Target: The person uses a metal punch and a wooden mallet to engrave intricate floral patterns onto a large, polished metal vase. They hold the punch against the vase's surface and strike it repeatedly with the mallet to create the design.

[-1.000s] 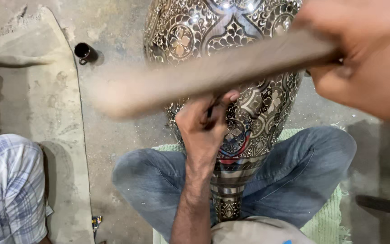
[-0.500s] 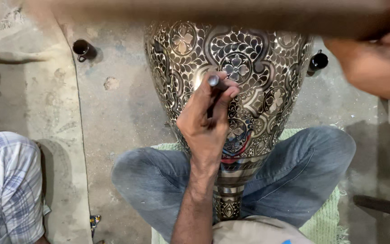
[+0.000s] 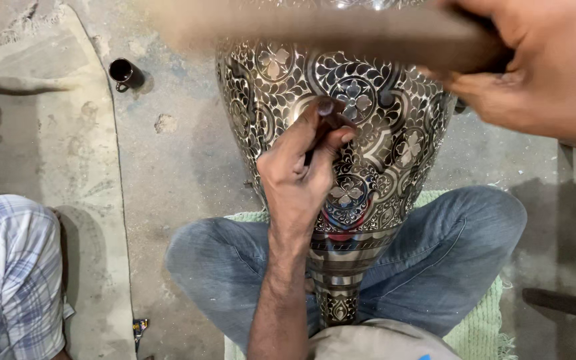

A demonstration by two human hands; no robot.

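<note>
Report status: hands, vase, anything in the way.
Left hand pinches chisel against engraved metal vase. Right hand grips blurred wooden mallet above. Nothing obstructing.

We're holding a dark punch (image 3: 328,123) in our left hand (image 3: 298,177), its tip touching the engraved metal vase (image 3: 368,167) lying across our jeans-clad legs (image 3: 448,267). Our right hand (image 3: 541,67) is gripping a blurred wooden mallet (image 3: 315,30) above. A small dark cup (image 3: 125,72) is sitting on the concrete floor (image 3: 175,167).

Large engraved metal vase (image 3: 368,133) lying across crossed legs, small chisel (image 3: 325,127) against its floral surface, blurred wooden mallet (image 3: 328,30) above
</note>
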